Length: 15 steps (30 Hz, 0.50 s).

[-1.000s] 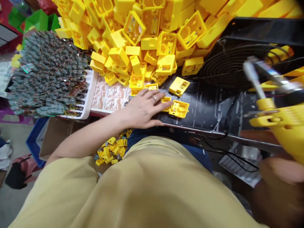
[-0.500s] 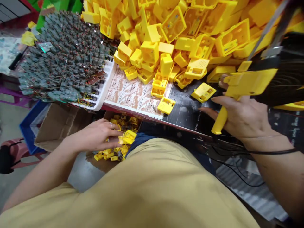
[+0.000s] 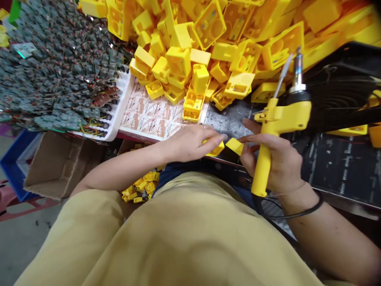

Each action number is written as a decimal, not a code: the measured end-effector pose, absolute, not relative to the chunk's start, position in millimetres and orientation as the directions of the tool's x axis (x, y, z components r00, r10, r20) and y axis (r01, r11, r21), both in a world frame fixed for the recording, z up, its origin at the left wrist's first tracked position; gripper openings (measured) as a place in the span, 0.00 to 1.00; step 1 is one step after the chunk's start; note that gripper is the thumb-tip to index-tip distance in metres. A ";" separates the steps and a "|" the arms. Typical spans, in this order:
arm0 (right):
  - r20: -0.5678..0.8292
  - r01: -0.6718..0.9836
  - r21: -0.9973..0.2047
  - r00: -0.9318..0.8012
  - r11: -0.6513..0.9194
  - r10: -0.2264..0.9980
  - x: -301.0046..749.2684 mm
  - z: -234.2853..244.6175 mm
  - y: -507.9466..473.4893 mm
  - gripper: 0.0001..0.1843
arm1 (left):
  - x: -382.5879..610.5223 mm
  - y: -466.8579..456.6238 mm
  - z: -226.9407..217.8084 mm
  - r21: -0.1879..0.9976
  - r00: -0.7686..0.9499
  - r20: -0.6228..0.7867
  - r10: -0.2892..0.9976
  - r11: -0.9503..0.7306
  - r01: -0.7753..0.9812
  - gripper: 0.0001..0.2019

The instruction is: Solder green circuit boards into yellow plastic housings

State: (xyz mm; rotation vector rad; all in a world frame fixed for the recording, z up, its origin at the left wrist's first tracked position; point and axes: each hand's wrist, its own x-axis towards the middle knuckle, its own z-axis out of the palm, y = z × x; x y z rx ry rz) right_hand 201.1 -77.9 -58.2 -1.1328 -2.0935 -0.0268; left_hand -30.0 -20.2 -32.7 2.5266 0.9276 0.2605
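At the bench edge, my left hand (image 3: 195,143) is closed on a yellow plastic case (image 3: 215,149), partly hidden under its fingers. My right hand (image 3: 275,161) has the handle of a yellow soldering gun (image 3: 279,119) lodged in it, the metal tip and feed tube pointing up and away. Thumb and fingertips of that same hand pinch a second yellow case (image 3: 235,146), a small gap from the first. A heap of yellow cases (image 3: 180,61) lies just beyond both hands.
Left of the heap, a white tray (image 3: 122,93) bears a pile of small circuit boards (image 3: 65,71) with wires. Under the bench edge sits a box of yellow parts (image 3: 143,186), beside an open cardboard box (image 3: 56,163). A black coil (image 3: 342,91) is at right.
My left hand has risen from the box below to the bench edge. My right hand has come left and nearer with the soldering gun, and a yellow case is now in its fingertips.
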 end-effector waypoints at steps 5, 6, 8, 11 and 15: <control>0.638 0.801 -0.199 -0.331 0.564 0.695 207.8 -56.3 -66.8 0.18 | -12.2 -10.9 -17.9 0.146 0.551 -0.142 0.823 -0.533 0.834 0.26; 0.634 0.810 -0.164 -0.350 0.562 0.690 213.5 -55.4 -63.8 0.18 | -14.5 -12.8 -16.6 0.078 0.547 -0.105 0.831 -0.541 0.837 0.26; 0.629 0.824 -0.094 -0.385 0.558 0.675 223.6 -54.2 -60.7 0.16 | -24.3 -20.5 -14.7 -0.004 0.582 0.002 0.813 -0.582 0.813 0.23; 0.608 0.820 -0.003 -0.452 0.572 0.652 226.6 -56.2 -62.1 0.22 | -40.0 -34.0 -16.0 -0.009 0.678 0.118 0.726 -0.682 0.731 0.23; 0.588 0.845 0.013 -0.439 0.535 0.679 218.4 -63.9 -66.5 0.24 | -43.7 -38.6 -29.4 0.014 0.733 0.076 0.676 -0.736 0.677 0.30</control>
